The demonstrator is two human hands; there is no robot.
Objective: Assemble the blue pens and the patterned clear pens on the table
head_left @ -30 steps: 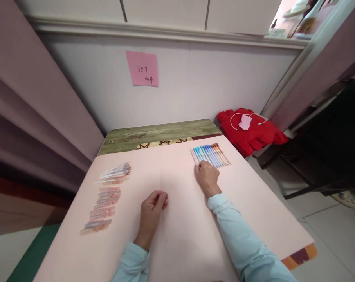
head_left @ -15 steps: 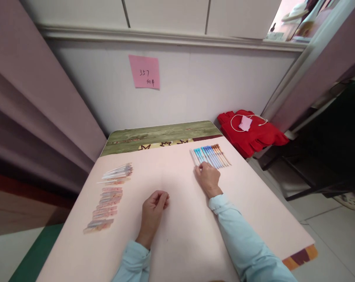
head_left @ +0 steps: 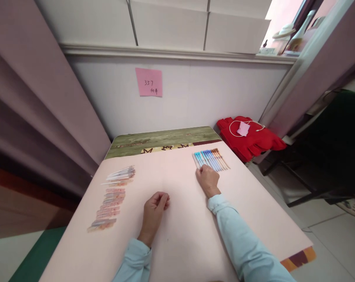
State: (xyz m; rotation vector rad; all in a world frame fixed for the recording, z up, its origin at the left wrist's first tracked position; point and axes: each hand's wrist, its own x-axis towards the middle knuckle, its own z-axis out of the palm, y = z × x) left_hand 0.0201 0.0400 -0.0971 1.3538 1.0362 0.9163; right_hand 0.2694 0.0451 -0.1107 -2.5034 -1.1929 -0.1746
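Note:
A row of slim pens (head_left: pixel 212 159) in turquoise, blue and brown lies side by side at the right back of the table. My right hand (head_left: pixel 208 178) is closed at the near left end of this row, its fingers on the lower end of the leftmost pale pen (head_left: pixel 195 158). Over the middle of the table, my left hand (head_left: pixel 155 207) is loosely curled, thumb against the fingers, with nothing visible in it. Left of it lie a bunch of thin white-shafted sticks or pens (head_left: pixel 121 173) and a column of pinkish wrapped pieces (head_left: pixel 110 205).
The table (head_left: pixel 180 243) has a pale pink cover, with a green wood-patterned strip (head_left: pixel 165 136) at its far edge. A pink note (head_left: pixel 149 83) is stuck to the wall. A red cloth bundle (head_left: pixel 247 143) with a white cord sits beyond the right edge.
The view has tilted up slightly, so the wall and table appear lower. The leftmost pale pen now sits closer against the row beside my right hand. My left hand stays put.

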